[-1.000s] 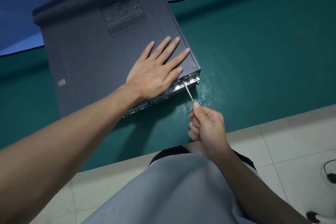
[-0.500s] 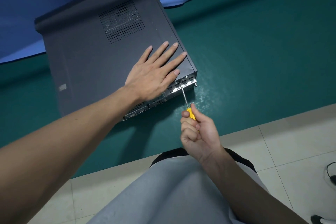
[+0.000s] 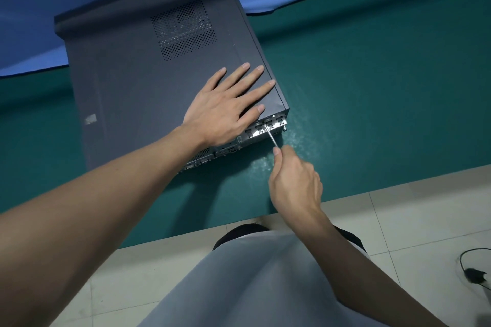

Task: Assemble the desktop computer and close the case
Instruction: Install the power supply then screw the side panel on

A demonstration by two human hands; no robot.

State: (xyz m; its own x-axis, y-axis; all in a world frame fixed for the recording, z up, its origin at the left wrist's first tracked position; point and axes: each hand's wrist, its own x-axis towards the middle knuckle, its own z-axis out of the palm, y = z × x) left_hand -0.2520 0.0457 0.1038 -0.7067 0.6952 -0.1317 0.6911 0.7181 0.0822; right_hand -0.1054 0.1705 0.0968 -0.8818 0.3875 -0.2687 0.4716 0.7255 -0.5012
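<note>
Two bare hands work on a dark grey metal desktop computer case (image 3: 138, 82) lying flat on the green tabletop (image 3: 372, 87). The left hand (image 3: 225, 111) rests on its top panel (image 3: 125, 109) near the rear corner, fingers (image 3: 256, 91) straight and spread. The right hand (image 3: 295, 180) grips a slim steel-shafted screwdriver (image 3: 271, 138), tip against the silver rear panel (image 3: 256, 137).
</note>
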